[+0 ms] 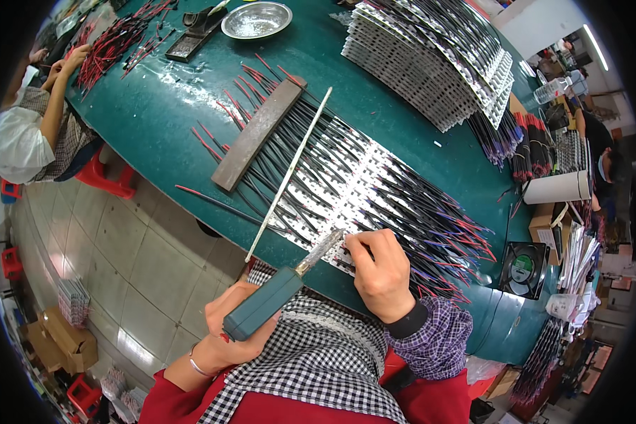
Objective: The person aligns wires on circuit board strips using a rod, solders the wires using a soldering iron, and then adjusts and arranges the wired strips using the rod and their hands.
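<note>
My left hand (221,311) is wrapped round a tool with a blocky dark green handle (265,304) and a slim silvery metal shaft. The shaft's tip meets the near edge of a white perforated board (346,194). At that same edge my right hand (383,275) is closed in a pinch, just right of the tip; what its fingertips hold is hidden. Rows of black-sleeved wires (420,215) with red and purple ends spread from both sides of the board. A brown flat bar (258,134) lies across the left wires, and a thin white rod (290,173) rests beside it.
A tall stack of wired white boards (417,60) stands at the back right. Farther left are a metal bowl (256,20), a black tray (191,39) and loose red-black wires (113,53). A small fan (523,268) is at the right. Another person (32,134) sits at the left.
</note>
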The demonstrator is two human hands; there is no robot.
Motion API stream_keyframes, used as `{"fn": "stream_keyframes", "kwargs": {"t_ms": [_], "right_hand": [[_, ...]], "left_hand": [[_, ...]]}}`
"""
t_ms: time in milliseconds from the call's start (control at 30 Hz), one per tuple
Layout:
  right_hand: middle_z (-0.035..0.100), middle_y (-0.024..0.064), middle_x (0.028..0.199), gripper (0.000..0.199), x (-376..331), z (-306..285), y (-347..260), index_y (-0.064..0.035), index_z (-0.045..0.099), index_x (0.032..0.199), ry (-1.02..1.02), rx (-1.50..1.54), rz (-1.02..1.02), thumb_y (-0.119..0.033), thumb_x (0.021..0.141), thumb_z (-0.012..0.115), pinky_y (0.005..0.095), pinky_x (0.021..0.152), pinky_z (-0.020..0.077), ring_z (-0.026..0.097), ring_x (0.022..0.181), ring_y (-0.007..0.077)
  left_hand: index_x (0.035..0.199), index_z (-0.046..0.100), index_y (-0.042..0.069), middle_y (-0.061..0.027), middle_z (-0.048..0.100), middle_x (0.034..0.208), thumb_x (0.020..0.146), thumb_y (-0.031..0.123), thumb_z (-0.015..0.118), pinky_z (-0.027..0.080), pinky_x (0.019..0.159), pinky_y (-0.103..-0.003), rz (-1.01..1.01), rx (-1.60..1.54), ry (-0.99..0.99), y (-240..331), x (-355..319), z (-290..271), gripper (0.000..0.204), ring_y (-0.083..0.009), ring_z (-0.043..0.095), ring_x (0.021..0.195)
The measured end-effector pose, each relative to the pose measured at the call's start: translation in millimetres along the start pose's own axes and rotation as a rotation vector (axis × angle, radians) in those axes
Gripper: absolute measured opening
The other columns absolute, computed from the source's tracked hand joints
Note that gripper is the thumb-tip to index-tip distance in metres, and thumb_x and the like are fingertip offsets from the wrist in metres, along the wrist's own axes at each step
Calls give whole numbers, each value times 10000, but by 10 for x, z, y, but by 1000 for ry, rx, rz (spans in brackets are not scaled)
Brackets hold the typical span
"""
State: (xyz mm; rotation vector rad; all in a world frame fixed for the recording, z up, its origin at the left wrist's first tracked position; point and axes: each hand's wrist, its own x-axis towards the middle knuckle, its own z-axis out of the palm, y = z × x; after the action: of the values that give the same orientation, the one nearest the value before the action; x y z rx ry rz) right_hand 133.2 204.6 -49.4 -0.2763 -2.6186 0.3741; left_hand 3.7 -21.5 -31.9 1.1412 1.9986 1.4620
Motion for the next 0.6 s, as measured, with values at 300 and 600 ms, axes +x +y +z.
{"fn": "stream_keyframes", "kwargs": {"t_ms": [300,600], "right_hand": [[600,113,920,295,15,1,26,53,678,981,23,38,17,67,686,671,361,655,508,586,791,264],[590,133,935,307,1,-21,21,76,664,1001,-9,35,4,55,695,673,362,686,512,581,817,277]], "left_hand": [[986,688,-56,-99,642,827,783,-4,763,469,573,-290,-10,-25,-11,-42,20,45,223,-183,604,641],[930,663,-40,-98,619,800,791,20,773,471,574,-298,-3,34,-45,3,13,29,188,-183,600,640]]}}
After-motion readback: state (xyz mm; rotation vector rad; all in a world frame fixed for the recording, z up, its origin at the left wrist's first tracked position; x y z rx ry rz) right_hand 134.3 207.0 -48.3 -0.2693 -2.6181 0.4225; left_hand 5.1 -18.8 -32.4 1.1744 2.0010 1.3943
